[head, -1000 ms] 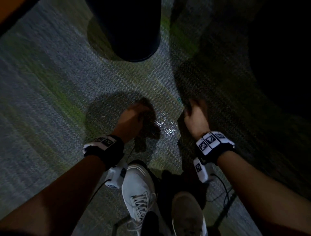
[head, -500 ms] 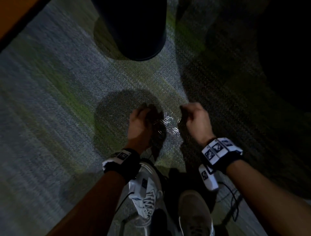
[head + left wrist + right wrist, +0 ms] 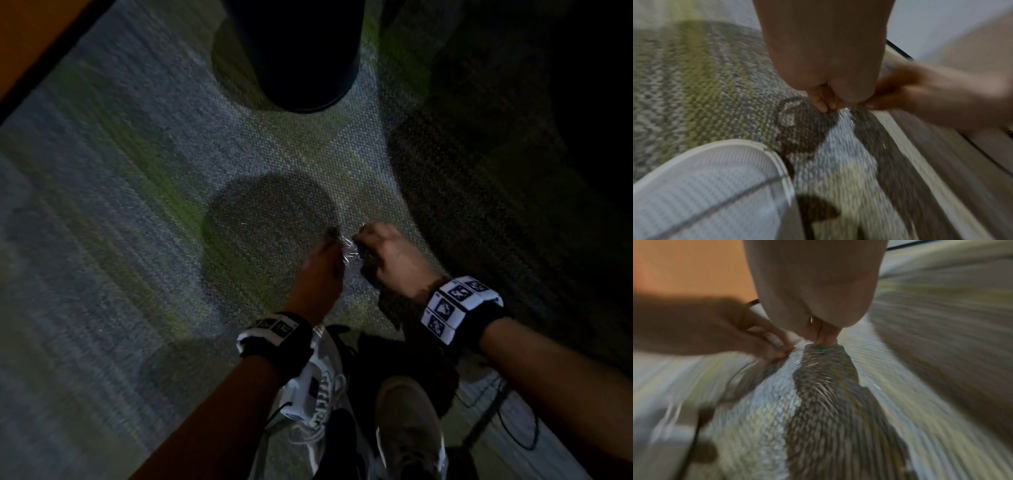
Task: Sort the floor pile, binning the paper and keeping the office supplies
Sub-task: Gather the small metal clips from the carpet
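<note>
On the grey-green carpet at six o'clock from the dark round bin, my left hand and right hand have closed together, fingertips pinching the scattered glinting paper clips into one cluster, ready for keeping.

Grey carpet with green streaks, black bin, white shoe, black-and-white patterned wristband
</note>
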A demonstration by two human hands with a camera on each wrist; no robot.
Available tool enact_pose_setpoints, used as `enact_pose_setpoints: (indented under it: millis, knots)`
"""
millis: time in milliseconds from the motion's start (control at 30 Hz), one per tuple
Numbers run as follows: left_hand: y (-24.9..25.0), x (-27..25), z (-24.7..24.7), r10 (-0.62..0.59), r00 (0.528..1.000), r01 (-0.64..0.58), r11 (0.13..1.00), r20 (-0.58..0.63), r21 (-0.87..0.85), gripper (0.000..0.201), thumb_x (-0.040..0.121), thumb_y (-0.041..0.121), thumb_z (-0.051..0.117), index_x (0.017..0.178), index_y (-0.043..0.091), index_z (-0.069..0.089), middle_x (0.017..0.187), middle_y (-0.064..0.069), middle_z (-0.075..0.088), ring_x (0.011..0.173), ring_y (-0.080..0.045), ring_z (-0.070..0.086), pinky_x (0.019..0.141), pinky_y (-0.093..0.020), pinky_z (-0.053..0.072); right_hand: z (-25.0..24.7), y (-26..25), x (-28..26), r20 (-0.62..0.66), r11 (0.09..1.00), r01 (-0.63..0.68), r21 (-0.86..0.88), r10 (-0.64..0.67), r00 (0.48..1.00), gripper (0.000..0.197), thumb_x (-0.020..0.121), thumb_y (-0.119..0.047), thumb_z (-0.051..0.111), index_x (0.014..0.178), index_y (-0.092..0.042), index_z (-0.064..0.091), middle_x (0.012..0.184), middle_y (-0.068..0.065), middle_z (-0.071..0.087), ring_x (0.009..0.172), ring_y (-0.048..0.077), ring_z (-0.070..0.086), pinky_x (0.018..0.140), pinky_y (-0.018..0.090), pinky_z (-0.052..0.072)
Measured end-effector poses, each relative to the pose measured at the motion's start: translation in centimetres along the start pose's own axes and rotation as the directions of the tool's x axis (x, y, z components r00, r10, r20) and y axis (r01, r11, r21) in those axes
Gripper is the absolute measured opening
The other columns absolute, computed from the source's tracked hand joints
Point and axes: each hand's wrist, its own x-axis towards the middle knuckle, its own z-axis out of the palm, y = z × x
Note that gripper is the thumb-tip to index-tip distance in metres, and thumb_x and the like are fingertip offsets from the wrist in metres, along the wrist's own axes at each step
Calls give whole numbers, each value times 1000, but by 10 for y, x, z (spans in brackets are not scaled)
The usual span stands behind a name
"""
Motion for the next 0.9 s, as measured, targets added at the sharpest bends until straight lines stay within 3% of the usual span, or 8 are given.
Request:
enact_pose_setpoints:
  millis: [100,233,367,500,633,767,833,900]
  knots:
    - [-12,3,-22,-120,981,115,993,-149,-41,34,94,10,55,128,10,61,123,-13,58,104,-32,60,93,-37,51,-15,30,-26,-216,933,-255,254,312,925,50,83,3,56,131,-11,59,129,11,57,121,30,54,108,29,38]
    - [-26,-2,-31,-112,980,138,977,-162,161,47,91,8,55,137,4,52,134,-24,49,114,-45,46,101,-51,40,-16,59,-71,-60,754,-610,246,639,767,53,93,-33,61,142,-24,46,148,13,43,134,31,44,112,39,36]
    - [-10,-7,-12,2,997,13,982,-78,188,47,94,17,57,140,9,49,141,-16,45,120,-38,43,102,-49,40,15,41,-95,-115,851,-484,206,512,851,65,80,-29,78,137,-15,51,129,13,51,116,32,54,98,34,44]
    - [5,-14,13,146,987,-152,981,61,123,50,84,7,63,132,-1,54,136,-23,49,124,-37,45,104,-46,42,41,21,-79,-249,897,-387,214,433,866,43,81,-13,75,121,-9,61,113,10,54,100,28,59,89,26,44]
    - [13,-15,17,196,974,-204,977,111,64,48,80,5,69,127,-1,57,125,-22,55,116,-34,49,100,-41,40,39,12,-53,-274,923,-271,273,344,898,23,84,-11,72,107,-9,69,104,7,64,93,24,63,86,31,51]
    - [21,-6,13,301,943,-316,943,141,101,47,81,14,70,125,4,57,120,-16,55,108,-35,53,92,-42,46,11,32,-67,-400,825,-374,424,541,740,14,88,-13,68,101,-11,74,103,7,71,98,22,66,91,15,41]
    - [30,1,24,394,901,-416,903,181,105,40,83,16,62,123,7,59,119,-12,55,108,-32,52,87,-41,49,2,47,-85,-334,732,-529,429,673,660,21,92,-11,62,110,-11,71,115,10,69,109,25,62,94,18,37]
    - [39,6,40,494,829,-542,825,262,161,38,86,19,48,121,14,62,125,-7,57,115,-27,48,88,-42,48,3,57,-100,-288,712,-611,347,701,653,26,93,-10,58,117,-10,68,124,13,64,116,29,57,99,24,36]
